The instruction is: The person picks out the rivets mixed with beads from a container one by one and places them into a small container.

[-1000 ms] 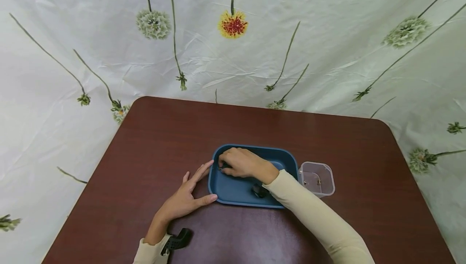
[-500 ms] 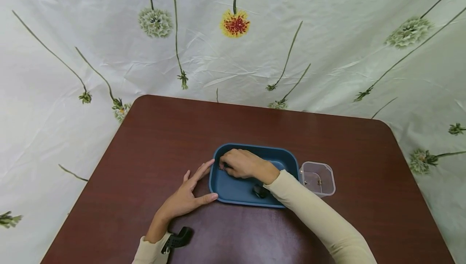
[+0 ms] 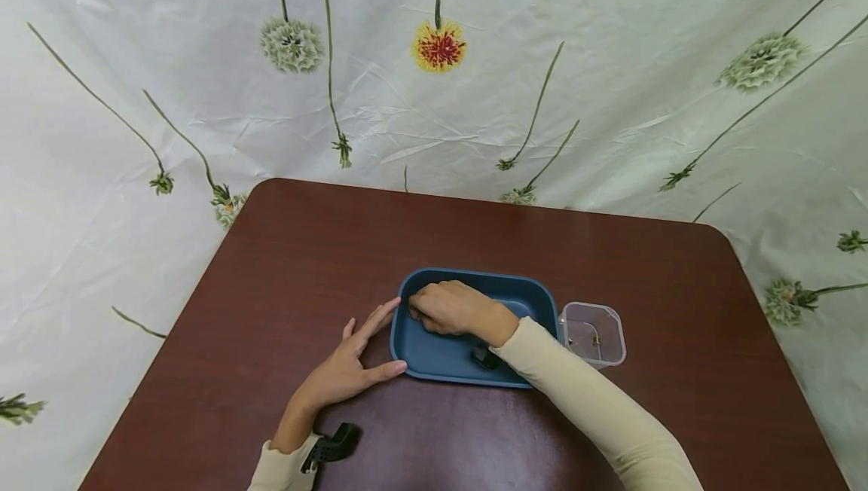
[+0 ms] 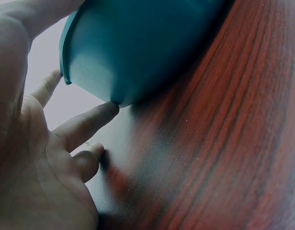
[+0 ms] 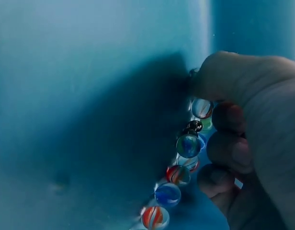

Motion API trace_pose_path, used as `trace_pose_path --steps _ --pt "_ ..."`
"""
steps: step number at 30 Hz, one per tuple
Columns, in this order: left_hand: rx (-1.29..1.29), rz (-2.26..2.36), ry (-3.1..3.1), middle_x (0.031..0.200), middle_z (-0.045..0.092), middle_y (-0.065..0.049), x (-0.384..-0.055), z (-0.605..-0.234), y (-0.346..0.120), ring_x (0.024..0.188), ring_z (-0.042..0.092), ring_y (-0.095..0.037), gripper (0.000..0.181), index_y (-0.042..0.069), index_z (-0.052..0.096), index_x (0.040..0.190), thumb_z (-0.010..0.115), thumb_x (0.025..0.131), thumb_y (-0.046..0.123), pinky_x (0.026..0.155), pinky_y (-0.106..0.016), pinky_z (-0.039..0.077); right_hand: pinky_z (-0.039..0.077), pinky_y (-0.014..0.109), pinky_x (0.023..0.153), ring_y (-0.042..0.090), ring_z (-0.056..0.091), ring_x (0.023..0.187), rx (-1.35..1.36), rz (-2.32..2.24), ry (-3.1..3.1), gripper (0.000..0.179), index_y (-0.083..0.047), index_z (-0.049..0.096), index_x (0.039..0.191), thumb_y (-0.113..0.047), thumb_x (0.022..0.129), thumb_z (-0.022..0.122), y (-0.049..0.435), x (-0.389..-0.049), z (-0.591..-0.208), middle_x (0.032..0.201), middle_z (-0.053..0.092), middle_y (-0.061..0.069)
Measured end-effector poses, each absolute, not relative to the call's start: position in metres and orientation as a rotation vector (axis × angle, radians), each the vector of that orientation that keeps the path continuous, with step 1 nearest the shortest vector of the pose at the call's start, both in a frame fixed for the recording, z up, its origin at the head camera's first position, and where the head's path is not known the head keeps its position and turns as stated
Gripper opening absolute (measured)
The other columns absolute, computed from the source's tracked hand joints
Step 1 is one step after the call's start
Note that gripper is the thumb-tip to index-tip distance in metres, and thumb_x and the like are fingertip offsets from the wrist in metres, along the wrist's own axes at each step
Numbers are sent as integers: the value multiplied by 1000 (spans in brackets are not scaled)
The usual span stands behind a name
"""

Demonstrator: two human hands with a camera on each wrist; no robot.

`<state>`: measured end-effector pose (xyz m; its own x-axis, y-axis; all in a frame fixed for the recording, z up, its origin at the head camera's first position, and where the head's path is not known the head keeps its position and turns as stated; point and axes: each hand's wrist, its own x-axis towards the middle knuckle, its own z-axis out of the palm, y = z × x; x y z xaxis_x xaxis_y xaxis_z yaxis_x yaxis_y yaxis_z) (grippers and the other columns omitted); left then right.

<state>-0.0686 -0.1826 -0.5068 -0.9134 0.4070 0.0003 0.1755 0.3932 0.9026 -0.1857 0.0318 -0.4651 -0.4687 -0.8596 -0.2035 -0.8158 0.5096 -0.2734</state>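
My left hand (image 3: 346, 370) is spread at the near left of the blue tray (image 3: 434, 374), its fingertips and thumb against the rim. In the left wrist view the straight fingers (image 4: 85, 127) touch the tray's outer wall. My right hand (image 3: 450, 306) reaches down inside the tray's left end with fingers curled. Beside those fingers, in the right wrist view, runs a row of glass marbles, among them a blue marble (image 5: 167, 194) and an orange-striped marble (image 5: 155, 218). A small dark shiny piece (image 5: 195, 126) lies among them. I cannot tell what the thumb and forefinger pinch.
A clear plastic box (image 3: 593, 333) stands against the tray's right end, with small gold-coloured pieces in it. Both rest on a dark red-brown table (image 3: 325, 250). Behind hangs a white flower-print cloth (image 3: 380, 99). A black wrist camera (image 3: 332, 446) sits on the left wrist.
The right hand has turned slightly and dipped at the tray's left end, and the small shiny thing at its fingertips is now hidden in the head view. The left hand stays in place.
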Motion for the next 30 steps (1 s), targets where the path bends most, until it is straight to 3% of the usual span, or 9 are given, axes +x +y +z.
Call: trace_pose_path --steps 14,21,30 --pt "512 1527 2438 163 33 -3 -69 -507 -182 151 26 -38 89 36 16 161 73 93 31 114 -72 -13 40 18 58 3 45 59 -1414 -513 2342 9 -16 67 99 -16 102 59 51 -189 -453 75 55 -7" --pt "500 1527 2444 162 34 -4 -68 -505 -181 150 29 -36 90 37 16 161 74 92 32 114 -72 -12 43 18 59 2 42 55 -1367 -566 2401 13 -12 70 104 -14 102 57 71 -186 -440 70 51 -7" --pt "482 1519 2451 162 34 -6 -68 -505 -180 151 26 -37 89 38 16 160 74 92 33 115 -70 -11 39 19 58 3 42 57 -1334 -572 2484 13 -10 70 106 -11 101 57 87 -183 -423 89 65 -5"
